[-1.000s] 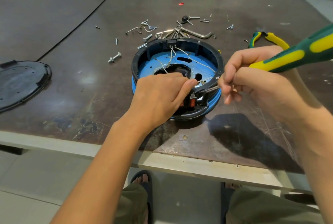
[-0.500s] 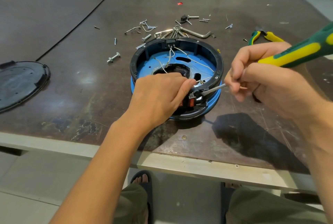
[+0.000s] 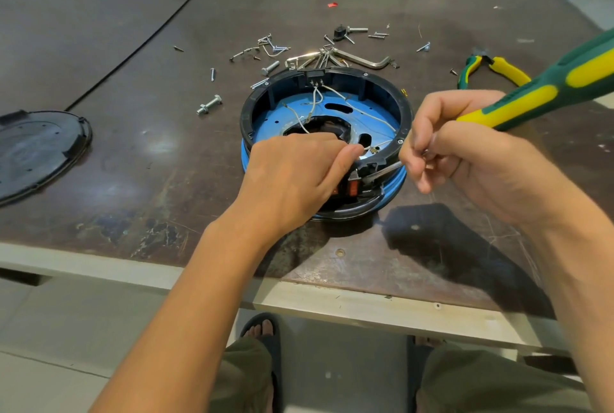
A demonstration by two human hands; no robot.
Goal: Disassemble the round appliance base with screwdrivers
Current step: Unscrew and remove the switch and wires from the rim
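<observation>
1. Base sits open side up on the tabletop, near the front edge, centre of view.
2. Left hand lies over the base's near-left part. Its fingers curl down inside the ring, thumb outside by the red switch, so it grips the near rim. The fingertips end right at a white wire end.
3. Right hand is just right of the base, level with the near-right rim. Can't tell whether it touches the rim.
4. The right hand's fingers are curled tight round the screwdriver and pinch the metal shaft low down. The green/yellow handle runs up and right, out of frame.
5. The shaft slants down-left from the fingers. Its tip sits at the black bracket on the near-right rim, just beside the switch.
6. Base look: black outer ring over a blue lower band, small screw heads in the ring top. The blue plate inside has slots and a big dark centre opening.
7. Inside the base, thin white wires run from a black connector on the far wall and loop across the plate toward the near-right side.
8. Behind the base on the tabletop are loose screws and a hex key just past the far rim. A bolt lies to the far left of the base.
9. Pliers with green/yellow grips lie far right, well apart from the base.
10. A black round cover lies flat at the left edge, well apart from the base.
</observation>
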